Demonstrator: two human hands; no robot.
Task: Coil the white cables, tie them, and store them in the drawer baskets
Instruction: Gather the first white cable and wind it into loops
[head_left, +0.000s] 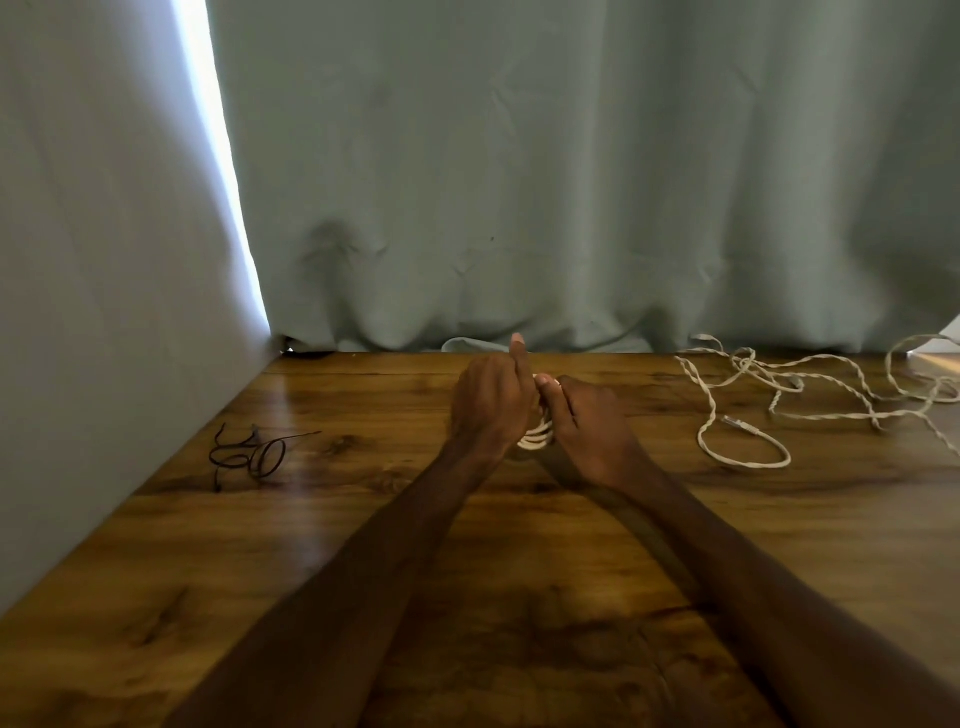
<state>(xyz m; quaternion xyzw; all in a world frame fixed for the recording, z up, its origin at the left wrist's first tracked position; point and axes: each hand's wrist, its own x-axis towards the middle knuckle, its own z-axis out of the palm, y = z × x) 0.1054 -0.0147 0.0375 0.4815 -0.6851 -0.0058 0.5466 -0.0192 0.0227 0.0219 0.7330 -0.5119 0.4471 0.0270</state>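
A small coil of white cable sits between my two hands above the middle of the wooden table. My left hand grips the coil with curled fingers, thumb pointing up. My right hand holds the coil from the right side, its thumb pressed on the top of the loops. Most of the coil is hidden by my fingers. A second, loose white braided cable lies tangled on the table at the right.
Several dark wire ties lie on the table at the left, near a grey wall. A grey-green curtain hangs behind the table's far edge. No drawer or basket is in view.
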